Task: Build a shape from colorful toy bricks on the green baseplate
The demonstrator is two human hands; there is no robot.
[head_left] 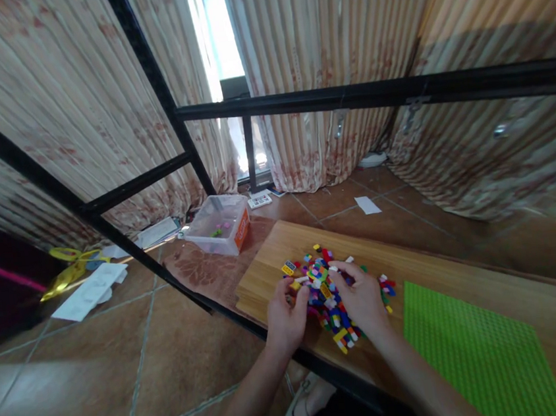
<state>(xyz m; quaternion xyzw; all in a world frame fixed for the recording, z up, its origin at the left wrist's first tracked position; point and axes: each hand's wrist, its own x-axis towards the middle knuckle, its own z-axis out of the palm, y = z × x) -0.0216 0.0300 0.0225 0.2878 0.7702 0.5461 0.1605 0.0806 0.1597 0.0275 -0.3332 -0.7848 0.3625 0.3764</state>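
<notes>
A loose pile of small multicoloured toy building bricks (336,317) lies on the wooden board. My left hand (284,316) is at the pile's left side, with a yellow brick (295,285) between thumb and fingers. On the right side of the pile, my right hand (361,295) has its thumb and index finger bent together over the bricks. A small white piece shows at those fingertips, but whether it is pinched there is hard to make out. To the right of my right hand lies a green studded baseplate (481,345), flat on the board.
The wooden board (268,255) rests by a black metal frame (370,94). A clear plastic box (206,232) with a few bricks inside stands on a brown mat at the left. Yellow scissors (69,273) and a white panel (91,294) lie on the tiled floor; curtains hang behind.
</notes>
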